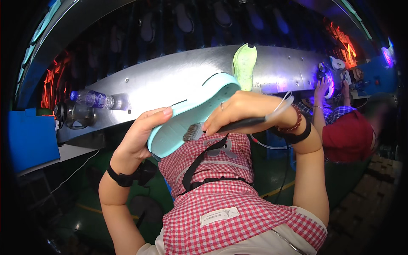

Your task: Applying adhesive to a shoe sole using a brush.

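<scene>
A light turquoise shoe sole (pixel 170 137), hollow side facing me, is held up at a tilt in front of my chest. My left hand (pixel 142 129) grips its lower left end, thumb over the rim and fingers behind it. In my right hand (pixel 246 110) is a brush with a dark handle (pixel 242 124). Its bristles (pixel 192 132) touch or hover just over the inside of the sole; I cannot tell which. Beyond the sole, a yellow-green shoe sole (pixel 245 63) lies on the metal bench.
The curved metal bench (pixel 157 70) runs across ahead, a conveyor with dark soles (pixel 185 19) behind it. A water bottle (pixel 91 99) lies at left beside a clear jug (pixel 80 115) and a blue box (pixel 34 140). At right, a co-worker's hands (pixel 321 88) hold a shoe under violet light.
</scene>
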`<state>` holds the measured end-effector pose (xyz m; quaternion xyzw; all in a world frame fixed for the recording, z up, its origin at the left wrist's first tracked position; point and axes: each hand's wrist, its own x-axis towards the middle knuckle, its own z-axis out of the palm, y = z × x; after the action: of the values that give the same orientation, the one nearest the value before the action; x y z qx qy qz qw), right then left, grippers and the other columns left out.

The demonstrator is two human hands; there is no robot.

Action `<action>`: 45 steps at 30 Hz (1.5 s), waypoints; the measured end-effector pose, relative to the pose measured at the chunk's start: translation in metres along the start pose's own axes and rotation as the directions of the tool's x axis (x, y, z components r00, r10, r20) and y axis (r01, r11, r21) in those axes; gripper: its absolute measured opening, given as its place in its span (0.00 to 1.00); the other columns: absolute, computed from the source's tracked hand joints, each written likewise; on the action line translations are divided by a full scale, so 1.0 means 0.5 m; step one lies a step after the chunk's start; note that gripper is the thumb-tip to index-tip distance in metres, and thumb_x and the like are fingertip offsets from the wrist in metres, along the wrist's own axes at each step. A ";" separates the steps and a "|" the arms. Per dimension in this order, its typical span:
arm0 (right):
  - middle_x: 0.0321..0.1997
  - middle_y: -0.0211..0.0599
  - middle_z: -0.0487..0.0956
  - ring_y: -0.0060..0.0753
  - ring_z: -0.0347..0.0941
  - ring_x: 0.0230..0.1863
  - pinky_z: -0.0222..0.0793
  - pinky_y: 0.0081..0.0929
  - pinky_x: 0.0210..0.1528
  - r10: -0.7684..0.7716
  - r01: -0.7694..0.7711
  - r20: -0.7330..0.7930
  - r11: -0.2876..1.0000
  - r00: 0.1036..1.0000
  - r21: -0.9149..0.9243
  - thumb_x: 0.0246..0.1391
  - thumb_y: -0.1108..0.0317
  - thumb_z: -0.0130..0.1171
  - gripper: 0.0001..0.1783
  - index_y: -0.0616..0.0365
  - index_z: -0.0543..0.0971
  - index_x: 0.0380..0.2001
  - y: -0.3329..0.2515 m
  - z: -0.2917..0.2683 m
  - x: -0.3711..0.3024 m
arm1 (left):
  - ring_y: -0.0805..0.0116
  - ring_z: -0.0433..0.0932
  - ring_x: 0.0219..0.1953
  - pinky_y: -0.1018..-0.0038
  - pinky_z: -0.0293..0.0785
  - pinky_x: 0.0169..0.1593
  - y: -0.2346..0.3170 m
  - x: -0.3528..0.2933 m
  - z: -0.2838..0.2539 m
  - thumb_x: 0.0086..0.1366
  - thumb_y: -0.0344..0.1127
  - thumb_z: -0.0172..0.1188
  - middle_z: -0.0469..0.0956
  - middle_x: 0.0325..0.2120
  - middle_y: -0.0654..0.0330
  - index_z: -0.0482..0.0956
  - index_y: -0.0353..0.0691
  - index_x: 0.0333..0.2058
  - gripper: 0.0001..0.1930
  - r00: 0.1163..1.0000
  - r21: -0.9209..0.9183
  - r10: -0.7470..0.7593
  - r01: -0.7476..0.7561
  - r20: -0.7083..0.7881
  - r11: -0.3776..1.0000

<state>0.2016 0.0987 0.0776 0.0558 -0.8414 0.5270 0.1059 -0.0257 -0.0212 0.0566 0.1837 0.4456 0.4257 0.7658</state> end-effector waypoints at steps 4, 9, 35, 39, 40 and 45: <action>0.37 0.42 0.79 0.43 0.75 0.39 0.70 0.32 0.38 0.249 -0.183 0.223 0.943 0.943 -0.278 0.42 0.75 0.57 0.13 0.59 0.77 0.36 -0.045 -0.013 -0.005 | 0.71 0.77 0.34 0.79 0.76 0.36 -0.004 -0.003 -0.007 0.61 0.40 0.53 0.76 0.35 0.52 0.70 0.25 0.46 0.22 0.998 0.031 0.008 -0.006 -0.064 1.000; 0.38 0.42 0.78 0.42 0.75 0.41 0.70 0.31 0.42 0.116 -0.120 -0.038 0.985 0.993 -0.124 0.45 0.74 0.57 0.14 0.58 0.77 0.38 0.003 -0.022 -0.028 | 0.71 0.77 0.35 0.79 0.76 0.38 -0.006 -0.007 -0.015 0.62 0.41 0.52 0.76 0.37 0.52 0.69 0.25 0.47 0.23 0.997 0.069 0.067 -0.063 -0.043 0.996; 0.26 0.35 0.78 0.19 0.73 0.26 0.68 0.16 0.29 0.476 -0.309 -0.594 0.878 0.649 0.366 0.48 0.72 0.58 0.07 0.67 0.78 0.28 0.032 0.078 0.079 | 0.73 0.73 0.40 0.79 0.69 0.44 -0.050 0.051 -0.001 0.64 0.35 0.46 0.74 0.40 0.55 0.66 0.28 0.51 0.20 0.876 0.196 0.453 -0.421 -0.165 0.886; 0.28 0.37 0.78 0.20 0.74 0.29 0.69 0.16 0.31 0.396 -0.324 -0.720 0.914 0.570 0.246 0.48 0.73 0.57 0.08 0.68 0.78 0.30 0.045 0.082 0.077 | 0.64 0.77 0.39 0.73 0.75 0.41 -0.048 0.060 -0.023 0.63 0.41 0.44 0.74 0.40 0.51 0.64 0.29 0.51 0.23 0.895 0.035 0.391 -0.393 -0.215 0.919; 0.28 0.37 0.78 0.20 0.74 0.29 0.69 0.16 0.31 0.392 -0.322 -0.721 0.915 0.572 0.242 0.48 0.73 0.57 0.08 0.68 0.78 0.30 0.054 0.083 0.079 | 0.64 0.77 0.39 0.73 0.75 0.41 -0.047 0.063 -0.027 0.63 0.41 0.44 0.74 0.40 0.51 0.64 0.29 0.51 0.23 0.893 0.036 0.395 -0.397 -0.213 0.917; 0.28 0.34 0.78 0.18 0.73 0.30 0.68 0.15 0.32 0.244 -0.023 -0.894 0.967 0.376 0.254 0.51 0.72 0.56 0.08 0.63 0.78 0.34 0.125 0.074 0.073 | 0.54 0.77 0.40 0.58 0.78 0.40 -0.042 0.062 -0.012 0.64 0.44 0.41 0.72 0.42 0.45 0.61 0.29 0.52 0.25 0.913 -0.252 0.367 -0.402 -0.175 0.880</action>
<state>0.1490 0.0934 0.0156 -0.3030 -0.5860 0.5574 0.5040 -0.0129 -0.0087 0.0234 0.1310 0.3807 0.6391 0.6553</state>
